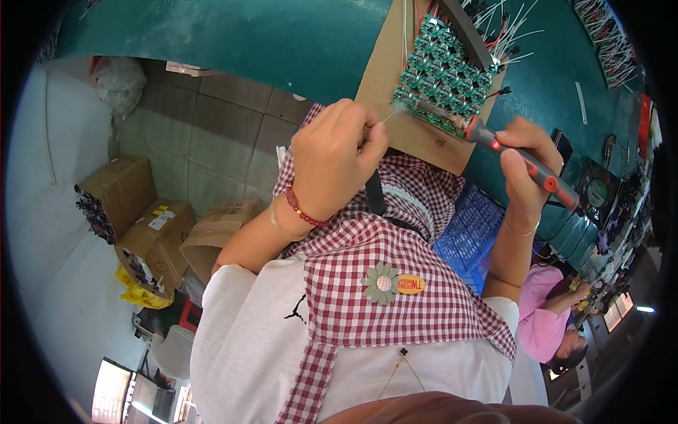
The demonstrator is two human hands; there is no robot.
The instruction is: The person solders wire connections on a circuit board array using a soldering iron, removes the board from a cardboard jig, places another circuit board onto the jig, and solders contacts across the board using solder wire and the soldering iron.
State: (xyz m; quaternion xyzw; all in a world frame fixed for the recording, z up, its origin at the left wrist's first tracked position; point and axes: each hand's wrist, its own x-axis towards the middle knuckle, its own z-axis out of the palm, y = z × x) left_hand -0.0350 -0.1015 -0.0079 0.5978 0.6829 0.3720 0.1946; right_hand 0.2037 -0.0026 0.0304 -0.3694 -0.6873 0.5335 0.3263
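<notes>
The person's right hand [526, 166] is wrapped around the grey-and-orange handle of a soldering iron [494, 141], with its metal tip laid across the near edge of a green panel of small circuit boards [441, 74]. The panel rests on a brown cardboard sheet [417, 138], which lies on the teal tabletop [282, 39] at its near edge, above the person's red-and-white checked apron [381, 261]. The left hand [332, 166], with a red bead bracelet [300, 210] at the wrist, is curled closed, pinching a thin silvery strand of solder wire [385, 119] that points toward the iron's tip. A faint haze hangs where wire and tip meet.

To do this joint well, the tip should probably sit flat on the pad, with the wire fed in sparingly from the side. Bracing both wrists would likely keep the tip from sliding onto neighbouring boards. White and red loose wires [508, 28] lie at the panel's far side, well clear of the iron.
</notes>
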